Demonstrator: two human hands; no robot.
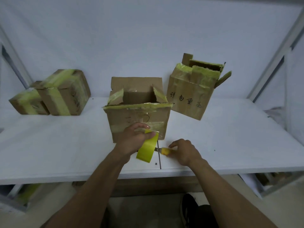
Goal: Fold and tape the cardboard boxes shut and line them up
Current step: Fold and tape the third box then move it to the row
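Fingers (pixel 139 125): left hand (pixel 131 139) pinches yellow tape (pixel 146 151), right hand (pixel 184 152) grips yellow-handled knife (pixel 165 151). Just beyond, open cardboard box (pixel 138 117); right box (pixel 189 94) bears handwritten Chinese.

1. A white table (pixel 230 145) spans the view, its front edge running across the lower part of the picture.
2. A thin dark seam (pixel 159 160) runs from the table's front edge towards the middle.
3. A few small dark specks (pixel 155 163) lie on the tabletop near the seam.
4. A plain white backdrop (pixel 148 38) rises behind the table.
5. A pale metal frame post (pixel 278 53) slants up on the right; another post (pixel 14 63) slants on the left.
6. Crumpled white cloth (pixel 274 116) lies at the table's far right edge.
7. A black shoe (pixel 188 209) rests on the grey floor (pixel 148 211) below the table.
8. A blurred yellow-green shape (pixel 28 193) shows under the table on the left; what it is cannot be told.
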